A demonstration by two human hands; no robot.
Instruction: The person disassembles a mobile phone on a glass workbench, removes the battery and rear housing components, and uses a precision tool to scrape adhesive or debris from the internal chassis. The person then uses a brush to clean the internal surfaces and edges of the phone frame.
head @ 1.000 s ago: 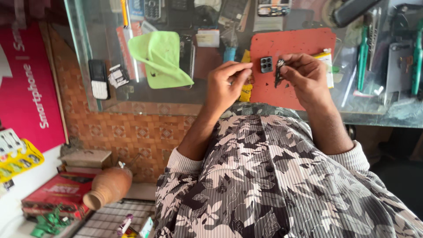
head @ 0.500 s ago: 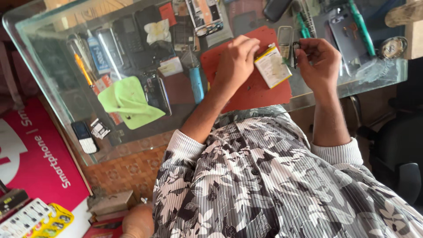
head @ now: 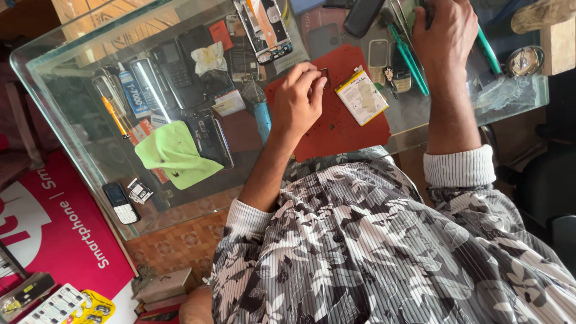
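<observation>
I see a small dark part pinched at the fingertips of the left hand, which is curled narrow over the far edge of the red mat on the glass table. Just right of that hand a white and yellow battery lies flat on the mat, and beyond it the right hand reaches among the green-handled tools at the far side, fingers bent down, though I cannot tell whether it grips anything. Well left of the left hand lies a green cloth, with a small keypad phone nearer the table's near-left edge.
</observation>
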